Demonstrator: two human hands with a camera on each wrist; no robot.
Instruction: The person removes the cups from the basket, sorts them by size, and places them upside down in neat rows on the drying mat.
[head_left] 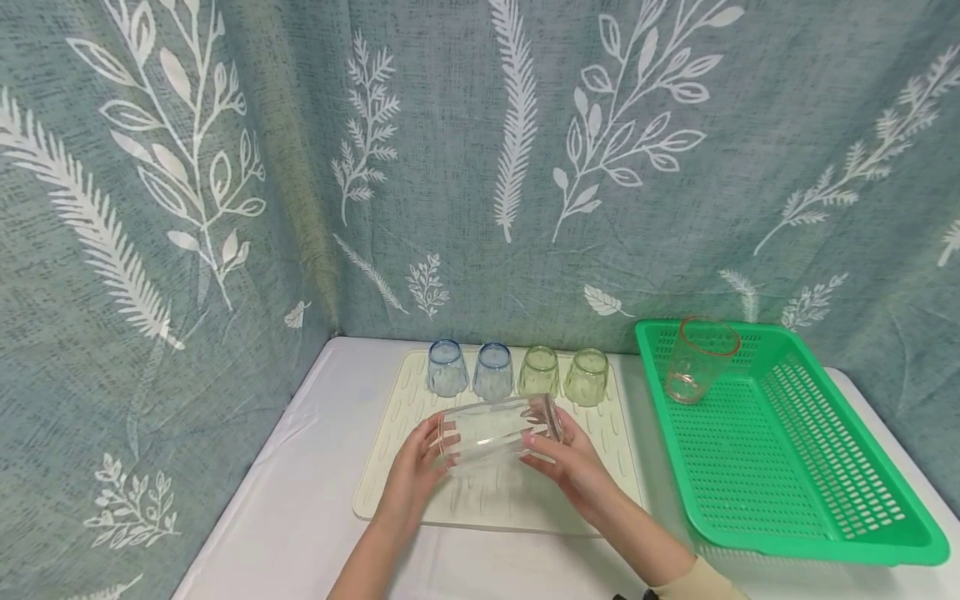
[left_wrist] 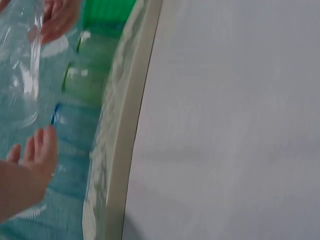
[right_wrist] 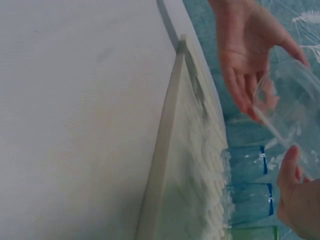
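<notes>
A clear drinking glass [head_left: 491, 429] lies nearly sideways in the air over the cream drying mat [head_left: 487, 507]. At its left end my left hand [head_left: 411, 475] holds it, fingers spread around the end and showing through the glass. My right hand [head_left: 577, 467] grips the other end, thumb on the near side and fingers beneath. In the right wrist view the left hand [right_wrist: 247, 60] has its palm facing the glass [right_wrist: 295, 105]. Behind the hands, two blue-tinted glasses [head_left: 447, 371] and two green-tinted glasses [head_left: 538, 372] stand in a row on the mat.
To the right sits a green plastic basket [head_left: 750, 546] with slotted walls. A clear glass with a red rim [head_left: 693, 367] leans in its far left corner. The white table [head_left: 300, 467] is bounded by a patterned teal curtain [head_left: 450, 167] at the back and sides.
</notes>
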